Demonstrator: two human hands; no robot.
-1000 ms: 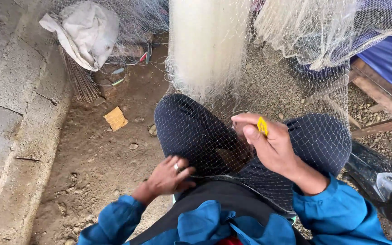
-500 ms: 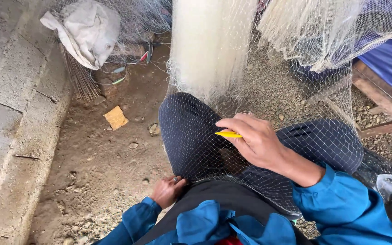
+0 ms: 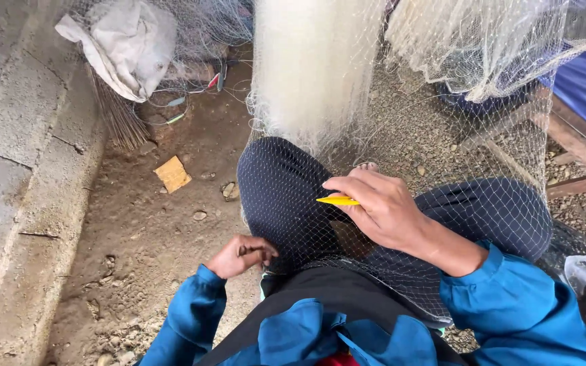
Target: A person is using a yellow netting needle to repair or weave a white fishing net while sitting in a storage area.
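- Yellow netting needle (image 3: 338, 200) sits over the lap, pinched in the fingers of the right hand (image 3: 388, 211), tip pointing left.
- Fine fishing net (image 3: 483, 203) drapes across both dark-trousered knees.
- Left hand (image 3: 242, 254) is curled shut beside the left thigh, gripping net strands.
- Beyond: dirt ground (image 3: 150, 230), a cardboard scrap (image 3: 172, 174), a grey cloth bundle (image 3: 127, 44).

A slim yellow netting needle (image 3: 338, 200) lies level, pointing left, over the near knees. Fine pale fishing net (image 3: 401, 135) drapes across them, bunched thick farther back.
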